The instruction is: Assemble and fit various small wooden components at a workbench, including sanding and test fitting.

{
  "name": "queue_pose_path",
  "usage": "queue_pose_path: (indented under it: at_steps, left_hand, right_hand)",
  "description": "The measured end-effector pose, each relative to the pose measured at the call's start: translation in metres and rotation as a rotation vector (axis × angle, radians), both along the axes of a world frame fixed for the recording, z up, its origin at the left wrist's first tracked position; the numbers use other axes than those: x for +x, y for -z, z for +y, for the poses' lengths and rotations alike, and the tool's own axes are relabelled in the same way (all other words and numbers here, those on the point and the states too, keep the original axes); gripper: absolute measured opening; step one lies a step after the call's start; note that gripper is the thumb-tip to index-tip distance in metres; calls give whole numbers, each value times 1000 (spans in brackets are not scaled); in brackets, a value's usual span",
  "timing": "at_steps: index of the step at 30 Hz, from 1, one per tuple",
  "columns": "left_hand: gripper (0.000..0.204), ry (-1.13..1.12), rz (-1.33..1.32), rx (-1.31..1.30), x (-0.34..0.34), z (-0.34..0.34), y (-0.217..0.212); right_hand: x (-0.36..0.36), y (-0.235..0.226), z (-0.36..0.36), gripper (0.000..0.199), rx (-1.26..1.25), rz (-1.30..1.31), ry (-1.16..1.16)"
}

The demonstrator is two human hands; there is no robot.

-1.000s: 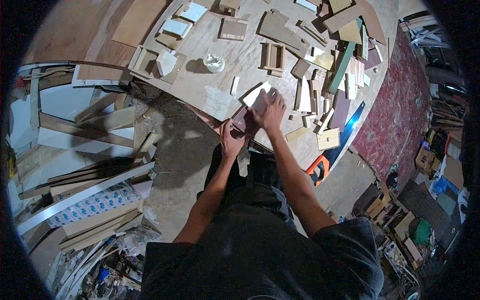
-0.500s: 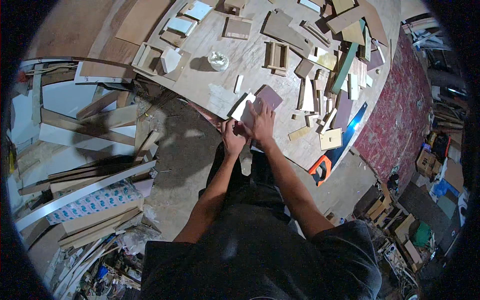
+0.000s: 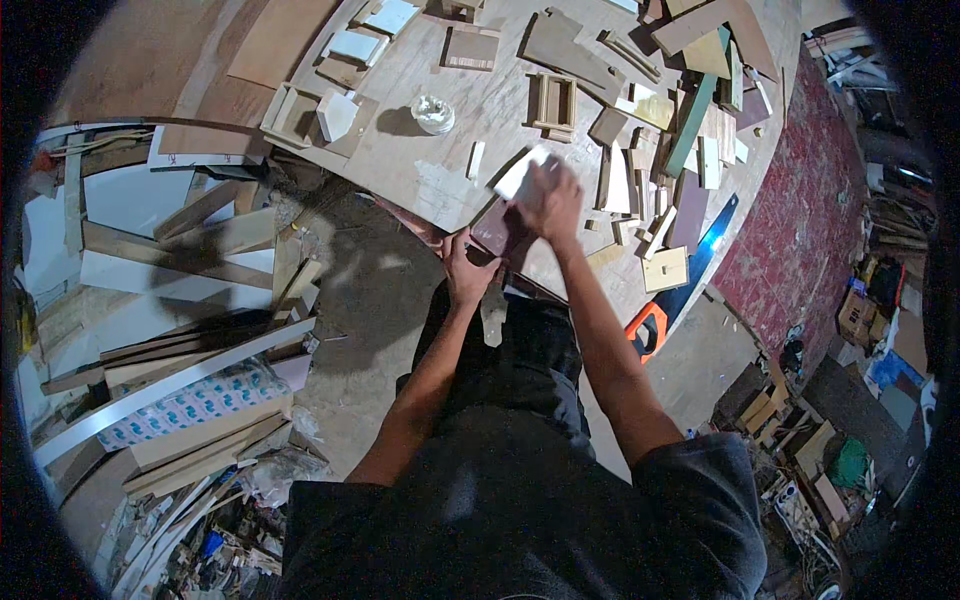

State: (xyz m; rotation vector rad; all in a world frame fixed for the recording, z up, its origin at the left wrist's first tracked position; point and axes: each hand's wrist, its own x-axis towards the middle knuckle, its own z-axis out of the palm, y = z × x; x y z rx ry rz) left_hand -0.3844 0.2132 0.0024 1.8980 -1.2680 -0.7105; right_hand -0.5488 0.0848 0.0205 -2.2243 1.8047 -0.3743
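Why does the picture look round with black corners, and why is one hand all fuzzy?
Head view: a fisheye lens makes the round frame with black corners and bends the workbench edges. The right hand is smeared by motion blur over a pale block; the left hand is sharper. Light falls bright on the bench, and the small white tub casts a shadow to its left.

Wood offcuts [image 3: 655,130] on workbench [image 3: 450,170] right half; handsaw [image 3: 680,290] at right edge; plank pile [image 3: 170,330] left, on floor.
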Motion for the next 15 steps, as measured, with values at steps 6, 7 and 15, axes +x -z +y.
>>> queue_pose_path:
  at_steps: [6, 7, 15]
  left_hand:
    - [77, -3, -29, 15, 6, 2, 10]
    - [77, 4, -44, 5, 6, 3, 9]
    - [76, 18, -1, -68, -5, -7, 0]
  right_hand:
    - [36, -4, 52, 81, 81, -47, -48]
    - [36, -5, 56, 81, 103, -77, -77]
    - [3, 13, 20, 84, -16, -25, 118]
